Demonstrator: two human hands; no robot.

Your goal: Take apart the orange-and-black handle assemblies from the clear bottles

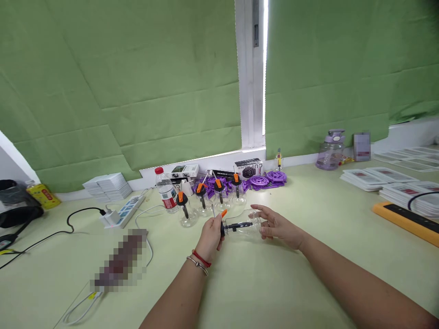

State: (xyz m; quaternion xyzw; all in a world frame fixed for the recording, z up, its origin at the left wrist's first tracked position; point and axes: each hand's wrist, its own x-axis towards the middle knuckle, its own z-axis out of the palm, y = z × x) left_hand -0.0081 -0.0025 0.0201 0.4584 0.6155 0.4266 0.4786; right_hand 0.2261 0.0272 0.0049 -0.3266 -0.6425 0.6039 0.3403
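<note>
A clear glass bottle (253,228) lies on its side in the air just over the table, its black cap and orange tab pointing left. Inside it runs a long dark stem. My left hand (210,234) is closed around the cap end. At the other end my right hand (281,227) curls its fingers about the bottle's base. Several similar bottles stand upright behind, among them a left one (187,217) and a right one (238,194), each with a black cap, an orange tab and a dark stem inside.
Behind the bottles lie purple plastic parts (259,182) and small boxes (248,169). A red-capped drink bottle (167,194), a power strip (128,210) and cables are on the left. Rightward are a purple water bottle (331,153), stacked cards (366,178) and an orange-black bar (406,221).
</note>
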